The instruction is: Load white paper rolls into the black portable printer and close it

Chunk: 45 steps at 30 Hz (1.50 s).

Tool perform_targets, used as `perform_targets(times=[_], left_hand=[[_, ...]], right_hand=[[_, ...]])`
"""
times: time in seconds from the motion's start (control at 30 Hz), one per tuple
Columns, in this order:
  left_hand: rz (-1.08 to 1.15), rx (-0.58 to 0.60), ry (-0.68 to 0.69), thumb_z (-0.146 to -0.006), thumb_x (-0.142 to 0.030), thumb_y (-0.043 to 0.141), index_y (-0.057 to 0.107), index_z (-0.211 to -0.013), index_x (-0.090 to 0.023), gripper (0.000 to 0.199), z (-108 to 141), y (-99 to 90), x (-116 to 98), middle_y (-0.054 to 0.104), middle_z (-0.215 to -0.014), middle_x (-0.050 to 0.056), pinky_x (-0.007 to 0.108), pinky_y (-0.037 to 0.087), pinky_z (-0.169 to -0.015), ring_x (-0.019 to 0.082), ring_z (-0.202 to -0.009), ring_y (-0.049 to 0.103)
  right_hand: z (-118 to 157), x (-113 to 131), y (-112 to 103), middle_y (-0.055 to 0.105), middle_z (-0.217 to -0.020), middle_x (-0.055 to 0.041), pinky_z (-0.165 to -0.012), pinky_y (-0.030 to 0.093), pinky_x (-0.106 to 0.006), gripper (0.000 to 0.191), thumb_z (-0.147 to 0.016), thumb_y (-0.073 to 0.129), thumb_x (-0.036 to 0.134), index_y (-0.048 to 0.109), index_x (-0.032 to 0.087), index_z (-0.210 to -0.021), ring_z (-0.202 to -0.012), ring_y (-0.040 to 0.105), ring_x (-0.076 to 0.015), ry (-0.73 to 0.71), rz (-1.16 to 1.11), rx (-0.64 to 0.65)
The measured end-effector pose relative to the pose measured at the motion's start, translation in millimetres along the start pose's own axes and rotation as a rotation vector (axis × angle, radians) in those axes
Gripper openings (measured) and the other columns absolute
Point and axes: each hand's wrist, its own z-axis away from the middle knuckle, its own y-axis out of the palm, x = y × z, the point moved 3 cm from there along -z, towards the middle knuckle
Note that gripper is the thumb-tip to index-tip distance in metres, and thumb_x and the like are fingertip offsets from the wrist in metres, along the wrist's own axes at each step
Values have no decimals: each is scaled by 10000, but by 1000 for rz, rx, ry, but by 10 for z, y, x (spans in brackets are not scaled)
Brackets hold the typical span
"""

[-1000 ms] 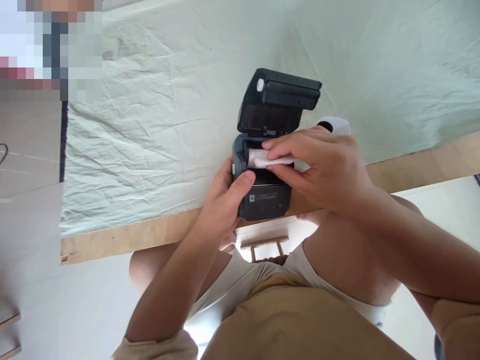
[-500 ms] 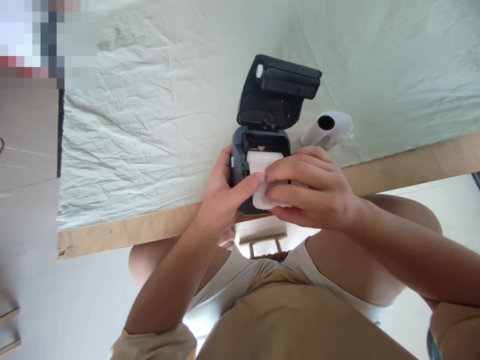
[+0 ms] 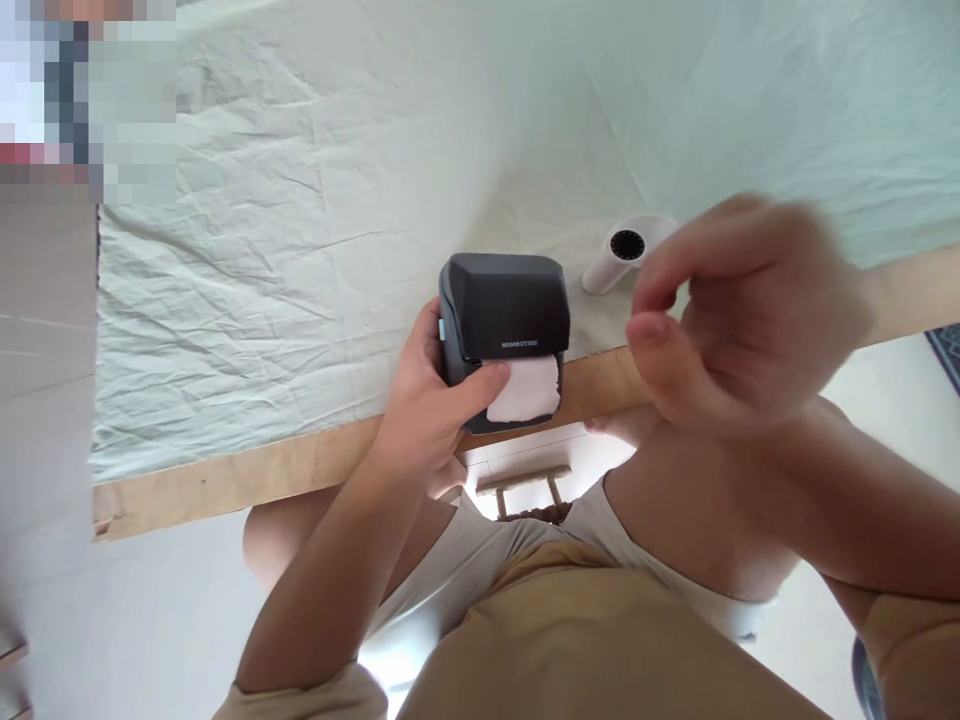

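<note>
My left hand (image 3: 427, 405) is wrapped round the left side of a dark label printer (image 3: 514, 300) at the table's front edge. Its lid is down, and a white paper strip (image 3: 529, 390) sticks out below the lid. The left thumb presses on the left end of that strip. My right hand (image 3: 750, 310) is raised to the right of the printer, blurred, with fingers curled in and thumb against the index finger. Nothing shows between them. Behind it stands a white paper roll (image 3: 602, 268) with a black core, partly hidden by the hand.
A pale green cloth (image 3: 337, 200) with creases covers the table, whose bare wooden edge (image 3: 240, 460) runs along the front. My legs are under that edge, and a small wooden stool (image 3: 525, 480) shows on the floor between them.
The printer's lid has swung from open to down over the paper. My right hand has let go of the paper and moved up and right. My left hand still grips the printer.
</note>
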Motion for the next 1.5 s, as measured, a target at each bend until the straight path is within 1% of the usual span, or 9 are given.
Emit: perform_targets(times=[0.1,0.17,0.3,0.57,0.73,0.97,1.17,1.37,1.5], left_hand=[[29,8,1,-632,-363,1100,717,-1209,-264,701,22,-8,23,833,-1043,24,284,664,-672,233,-890,805],[52,31,18,-679,-444,1096,714,-1256,-269,713,25,-4,33,845,-1067,32,298,681,-691,240,-891,822],[84,65,8,-828,-673,979,717,-1245,-247,652,17,35,40,854,-1033,66,340,686,-682,277,-869,853],[101,-1,56,-822,-654,999,769,-1146,-261,559,17,69,13,870,-980,44,369,732,-884,333,-1145,882],[127,-52,17,-942,-758,829,822,-1090,-233,544,-14,84,71,895,-1059,77,406,740,-947,349,-1222,865],[205,-125,-23,-1003,-663,809,829,-978,-219,445,-38,83,76,876,-903,53,403,749,-868,297,-985,887],[250,-72,14,-986,-622,860,804,-897,-212,423,-45,99,41,814,-803,3,269,668,-640,181,-727,807],[266,-43,18,-911,-548,958,698,-733,-212,460,-36,58,57,665,-628,-44,259,579,-541,115,-514,613],[219,-62,1,-917,-569,953,669,-719,-213,496,-12,21,87,624,-609,-51,228,478,-453,90,-485,551]], right_hand=[[48,35,60,467,-598,61,-490,328,-261,367,-990,697,237,423,248,-745,-532,404,-84,62,-139,107],[52,-36,136,390,-574,83,-453,235,-246,460,-985,732,262,352,252,-726,-508,323,-65,245,-234,227],[32,-182,240,357,-609,80,-478,243,-258,535,-962,795,439,351,263,-719,-547,311,-77,415,-321,365],[52,-205,288,368,-614,78,-538,240,-286,508,-942,784,515,384,265,-754,-589,357,-94,440,-280,355],[72,-205,244,364,-637,68,-548,247,-292,528,-994,751,537,374,264,-744,-611,356,-95,409,-362,341],[128,-181,229,471,-643,92,-501,294,-265,634,-895,940,500,348,284,-824,-552,373,-81,445,-522,342],[101,-105,174,471,-635,103,-477,296,-248,440,-901,843,280,407,271,-838,-521,412,-74,300,-364,279],[-6,-42,102,591,-614,106,-528,306,-287,350,-908,816,325,471,280,-931,-484,469,-104,193,-229,369],[-18,-48,52,592,-571,119,-543,297,-321,378,-885,867,379,505,294,-954,-462,440,-120,230,-139,387]])
